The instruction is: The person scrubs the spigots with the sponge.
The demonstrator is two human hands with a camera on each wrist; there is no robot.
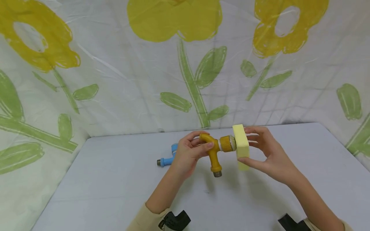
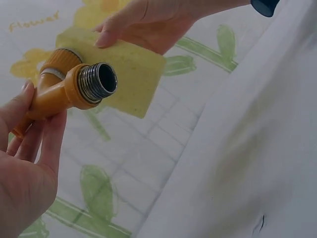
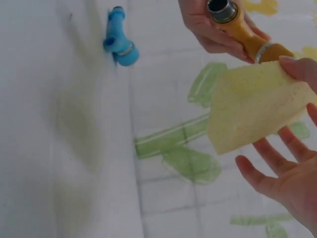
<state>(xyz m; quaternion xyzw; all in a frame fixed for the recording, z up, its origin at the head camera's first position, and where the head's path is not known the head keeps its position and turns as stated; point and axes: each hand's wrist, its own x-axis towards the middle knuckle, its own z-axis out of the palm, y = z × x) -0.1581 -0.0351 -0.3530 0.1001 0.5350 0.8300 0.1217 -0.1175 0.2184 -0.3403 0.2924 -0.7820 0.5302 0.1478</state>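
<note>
A pale grey worktop (image 1: 115, 192) lay in front of me, with a white sheet printed with yellow flowers and green stems (image 1: 190, 83) hung behind it and wrapped round both sides.

My left hand (image 1: 188, 154) was raised above the middle of the worktop, fingers and thumb curled round the body of a yellow tap fitting (image 1: 215, 150). The fitting's threaded metal end (image 2: 99, 82) pointed down and toward me, and its ribbed collar faced right. My right hand (image 1: 268, 154) held a pale yellow sponge (image 1: 241, 144) upright, thumb beneath its lower edge and fingertips along its top edge, the other fingers fairly straight behind it. The sponge's flat face was pressed against the collar end of the fitting, so the two touched. Both were held off the worktop, casting faint shadows on it.

Further out, a blue tap fitting (image 1: 167, 157) lay on the worktop just left of my left hand and partly hidden behind it, apart from the yellow one. At the near edge, a beige sleeve (image 1: 144, 218) covered my left forearm, and dark camera mounts (image 1: 174, 221) sat at both wrists.
</note>
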